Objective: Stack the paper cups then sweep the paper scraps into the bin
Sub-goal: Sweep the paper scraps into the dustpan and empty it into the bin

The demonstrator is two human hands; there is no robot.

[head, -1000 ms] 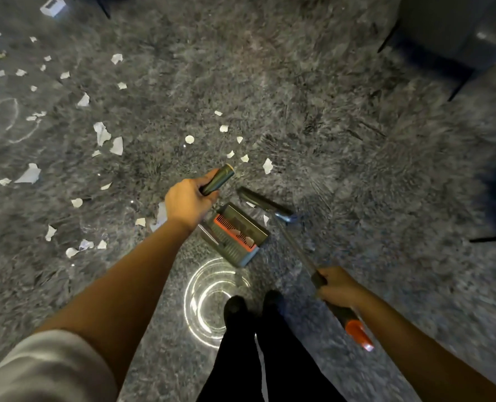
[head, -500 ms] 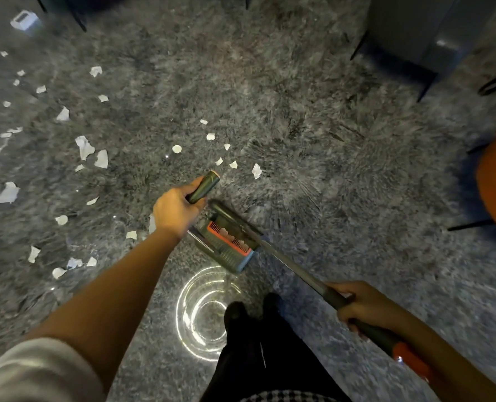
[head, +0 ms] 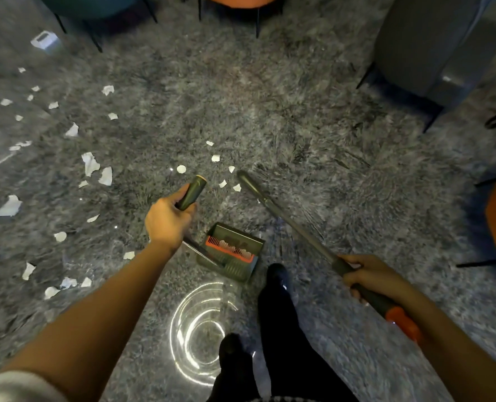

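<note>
Sweeping stage: gripping dustpan handle [head: 193, 191] in left hand [head: 168, 223], broom shaft [head: 299, 228] in right hand [head: 365, 274]; next, pulling nearest paper scraps [head: 222, 184] toward dustpan [head: 235, 265].

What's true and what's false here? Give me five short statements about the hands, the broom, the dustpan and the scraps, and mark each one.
1. The left hand grips the long handle of the dustpan. True.
2. The right hand is empty. False: it grips the broom by its stick.
3. Many paper scraps lie on the floor left of the dustpan. True.
4. The comb inside the dustpan is blue. False: it is orange.
5. The dustpan is held up at chest height. False: it sits low by the person's feet.
</note>
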